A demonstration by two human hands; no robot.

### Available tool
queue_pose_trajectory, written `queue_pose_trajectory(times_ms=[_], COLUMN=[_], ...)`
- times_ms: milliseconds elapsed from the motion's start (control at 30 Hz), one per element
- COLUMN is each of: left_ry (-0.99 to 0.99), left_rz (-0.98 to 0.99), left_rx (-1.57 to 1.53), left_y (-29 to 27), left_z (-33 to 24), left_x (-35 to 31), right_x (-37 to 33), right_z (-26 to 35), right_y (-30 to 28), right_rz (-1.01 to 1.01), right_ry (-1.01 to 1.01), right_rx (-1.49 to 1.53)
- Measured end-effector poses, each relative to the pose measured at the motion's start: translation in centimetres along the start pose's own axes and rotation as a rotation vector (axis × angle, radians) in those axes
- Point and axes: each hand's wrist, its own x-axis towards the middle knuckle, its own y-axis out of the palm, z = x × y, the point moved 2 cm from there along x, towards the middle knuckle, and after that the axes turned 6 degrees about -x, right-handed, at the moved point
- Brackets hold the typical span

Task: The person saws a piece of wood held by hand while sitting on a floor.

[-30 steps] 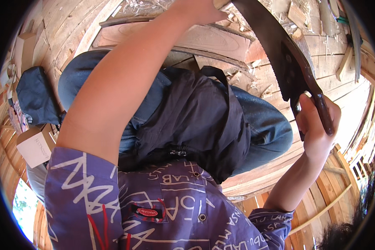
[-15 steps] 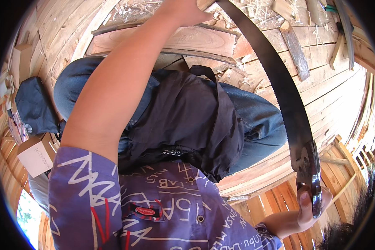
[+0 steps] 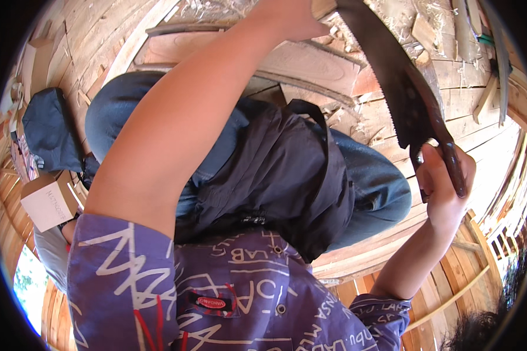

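My right hand [image 3: 448,172] is closed around the handle of a dark hand saw [image 3: 395,76]. The curved, toothed blade slants up and to the left, its far end reaching the top edge of the view. Up there my left hand [image 3: 293,17] is partly cut off by the picture edge. Its thumb lies along a pale piece of wood [image 3: 324,7], which it appears to hold right beside the blade. How the hidden fingers grip and where the teeth meet the wood cannot be seen.
Rough-edged boards [image 3: 310,64] lie in front of my crossed legs. Wood shavings [image 3: 433,29] and offcuts litter the plank floor. A black bag [image 3: 275,169] rests on my lap. A pale cardboard box [image 3: 50,205] and dark blue cloth [image 3: 52,128] are at left.
My right hand has pushed the saw up and away from me, so more of the blade has passed out of the top. The whole view has shifted slightly.
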Motion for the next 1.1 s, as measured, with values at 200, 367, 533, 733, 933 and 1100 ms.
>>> queue_pose_trajectory(times_ms=[200,367,533,733,933,1100], left_ry=[-0.004,-0.008,-0.029,0.028,0.124,0.047], left_rz=[-0.051,-0.082,-0.076,-0.003,0.001,-0.061], left_rx=[-0.104,-0.070,-0.043,-0.089,-0.043,-0.093], left_y=[0.1,0.4,0.2,-0.4,0.5,1.0], left_z=[-0.3,0.0,-0.7,-1.3,-1.2,0.0], left_x=[-0.3,-0.1,-0.4,-1.2,-0.8,-0.6], right_x=[-8.1,-16.3,-17.1,-13.5,1.0,0.8], right_z=[-3.4,-4.4,-3.9,-3.2,-0.7,-1.9], right_y=[-5.9,-12.1,-11.8,-9.4,2.4,2.3], right_rz=[-0.136,-0.062,0.006,-0.176,-0.066,-0.002], right_ry=[-0.159,-0.308,-0.258,-0.095,0.015,-0.012], right_rx=[-0.277,-0.389,-0.330,-0.317,-0.049,-0.008])
